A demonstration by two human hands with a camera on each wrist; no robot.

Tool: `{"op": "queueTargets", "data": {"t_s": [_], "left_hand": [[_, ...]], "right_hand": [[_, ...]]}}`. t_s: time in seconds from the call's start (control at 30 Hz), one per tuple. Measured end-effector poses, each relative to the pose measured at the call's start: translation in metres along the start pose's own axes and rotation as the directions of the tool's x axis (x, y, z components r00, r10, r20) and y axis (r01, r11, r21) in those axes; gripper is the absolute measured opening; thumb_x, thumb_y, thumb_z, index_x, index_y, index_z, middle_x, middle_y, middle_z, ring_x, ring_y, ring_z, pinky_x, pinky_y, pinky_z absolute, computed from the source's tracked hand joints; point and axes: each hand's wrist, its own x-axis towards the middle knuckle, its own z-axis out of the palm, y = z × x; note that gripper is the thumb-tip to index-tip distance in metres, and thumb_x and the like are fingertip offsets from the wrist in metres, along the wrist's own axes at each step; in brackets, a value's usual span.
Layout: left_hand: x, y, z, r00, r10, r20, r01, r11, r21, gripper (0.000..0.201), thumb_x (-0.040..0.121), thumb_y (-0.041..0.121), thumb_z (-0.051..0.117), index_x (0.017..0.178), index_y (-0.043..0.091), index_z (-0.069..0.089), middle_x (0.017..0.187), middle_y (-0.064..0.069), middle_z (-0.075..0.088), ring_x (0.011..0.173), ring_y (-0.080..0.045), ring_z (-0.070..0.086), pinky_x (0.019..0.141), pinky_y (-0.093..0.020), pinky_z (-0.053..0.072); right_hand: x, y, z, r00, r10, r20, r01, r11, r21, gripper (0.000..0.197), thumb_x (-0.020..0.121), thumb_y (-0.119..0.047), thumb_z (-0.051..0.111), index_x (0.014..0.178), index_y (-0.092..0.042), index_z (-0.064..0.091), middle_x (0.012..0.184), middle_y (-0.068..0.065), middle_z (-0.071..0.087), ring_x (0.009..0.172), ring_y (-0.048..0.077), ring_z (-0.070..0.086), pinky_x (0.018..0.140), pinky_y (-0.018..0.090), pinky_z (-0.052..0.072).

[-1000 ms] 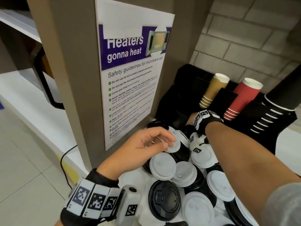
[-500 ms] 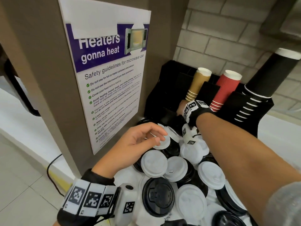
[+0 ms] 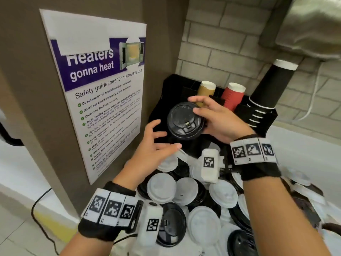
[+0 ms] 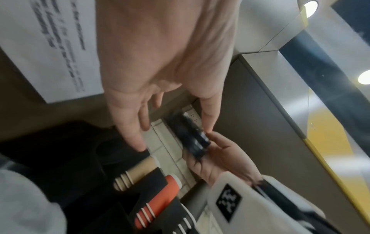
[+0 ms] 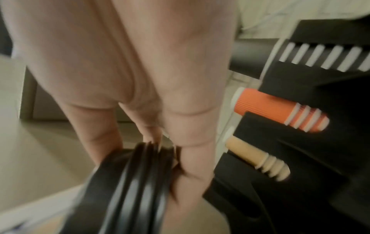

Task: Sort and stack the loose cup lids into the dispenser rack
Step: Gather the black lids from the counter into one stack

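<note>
My right hand (image 3: 203, 117) grips a short stack of black lids (image 3: 185, 121), held up on edge in front of the black dispenser rack (image 3: 171, 89). The right wrist view shows the same black lids (image 5: 128, 182) edge-on between thumb and fingers. My left hand (image 3: 164, 135) is open with fingers spread, just left of and below the stack, and holds nothing. In the left wrist view its thumb tip (image 4: 208, 129) is very close to the black lids (image 4: 192, 136). Loose white lids (image 3: 161, 187) and black lids (image 3: 170, 224) lie piled on the counter below.
Sleeves of brown cups (image 3: 206, 90), red cups (image 3: 233, 95) and black cups (image 3: 269, 85) stick out of the rack's back slots. A brown panel with a microwave safety poster (image 3: 103, 93) stands close on the left. A brick wall runs behind.
My right hand has come back out of the rack, lifting a stack of black lids. My left hand has left the white lid on the pile and risen toward the stack.
</note>
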Motion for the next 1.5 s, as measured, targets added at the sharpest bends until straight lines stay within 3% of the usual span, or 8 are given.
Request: {"op": "queueTargets", "data": {"t_s": [0.23,0.4,0.57,0.67,0.8,1.0,1.27,1.5], "left_hand": [[-0.012,0.008,0.017,0.992,0.118,0.046,-0.108,0.98,-0.169,0.056,0.074,0.015,0.077,0.122,0.031,0.053,0.11,-0.002,0.07,0.095,-0.027,0.068,0.083,-0.036,0.058],[-0.024,0.006,0.025,0.984,0.165,0.063,-0.152,0.973,-0.173,0.063,0.066,0.028,0.083,0.12,0.023,0.051,0.123,-0.002,0.062,0.115,-0.014,0.061,0.083,-0.02,0.052],[-0.033,0.001,0.028,0.985,0.116,0.125,-0.063,0.929,-0.365,0.08,0.067,0.027,0.076,0.135,0.035,0.034,0.127,0.001,0.058,0.117,-0.021,0.061,0.09,-0.039,0.055],[-0.037,0.002,0.028,0.987,0.118,0.108,-0.064,0.912,-0.406,0.073,0.068,0.032,0.074,0.134,0.032,0.042,0.119,-0.004,0.062,0.11,-0.022,0.065,0.081,-0.036,0.056],[-0.039,0.003,0.024,0.989,0.09,0.113,-0.032,0.899,-0.437,0.065,0.07,0.034,0.074,0.13,0.033,0.049,0.125,-0.009,0.06,0.109,-0.022,0.066,0.079,-0.035,0.056],[-0.042,0.004,0.018,0.98,0.037,0.197,0.063,0.877,-0.476,0.096,0.06,0.057,0.085,0.14,0.024,0.043,0.138,-0.02,0.051,0.123,-0.037,0.056,0.089,-0.05,0.054],[-0.043,0.003,0.022,0.98,-0.01,0.198,0.117,0.836,-0.536,0.106,0.058,0.058,0.085,0.144,0.017,0.037,0.139,-0.023,0.051,0.122,-0.042,0.055,0.094,-0.055,0.051],[-0.043,0.003,0.021,0.975,-0.032,0.219,0.148,0.831,-0.536,0.103,0.059,0.057,0.085,0.143,0.018,0.039,0.137,-0.022,0.053,0.123,-0.043,0.054,0.1,-0.062,0.044]], "right_hand": [[-0.056,0.033,0.017,0.997,0.0,-0.078,0.015,0.982,0.187,0.037,0.098,-0.012,0.046,0.134,-0.022,0.048,0.133,0.013,0.053,0.116,0.029,0.058,0.089,0.048,0.054],[-0.081,0.044,0.025,0.999,-0.039,-0.005,0.04,0.99,0.139,0.056,0.081,-0.029,0.069,0.132,-0.025,0.047,0.132,0.007,0.053,0.114,0.021,0.061,0.078,0.036,0.056],[-0.089,0.048,0.03,0.998,-0.061,0.03,0.06,0.997,0.051,0.063,0.066,-0.029,0.078,0.124,-0.027,0.052,0.124,0.008,0.058,0.109,0.021,0.064,0.083,0.038,0.055],[-0.091,0.048,0.033,0.991,-0.131,0.009,0.131,0.98,-0.148,0.067,0.061,-0.04,0.08,0.123,-0.032,0.055,0.12,-0.007,0.062,0.112,0.011,0.06,0.094,0.033,0.05],[-0.09,0.045,0.038,0.981,-0.196,0.008,0.194,0.965,-0.177,0.07,0.068,-0.028,0.081,0.131,-0.034,0.051,0.123,-0.008,0.06,0.112,0.006,0.059,0.084,0.02,0.051],[-0.094,0.042,0.038,0.983,-0.179,0.036,0.183,0.965,-0.189,0.068,0.071,-0.026,0.079,0.133,-0.026,0.053,0.131,0.0,0.055,0.12,0.019,0.054,0.099,0.045,0.049],[-0.095,0.043,0.035,0.982,-0.182,0.044,0.187,0.965,-0.181,0.062,0.071,-0.016,0.075,0.129,-0.022,0.054,0.127,-0.001,0.057,0.115,0.016,0.058,0.093,0.034,0.053],[-0.095,0.044,0.034,0.984,-0.176,0.04,0.181,0.961,-0.209,0.062,0.069,-0.018,0.076,0.127,-0.023,0.055,0.126,0.001,0.056,0.116,0.015,0.055,0.095,0.04,0.052]]}}
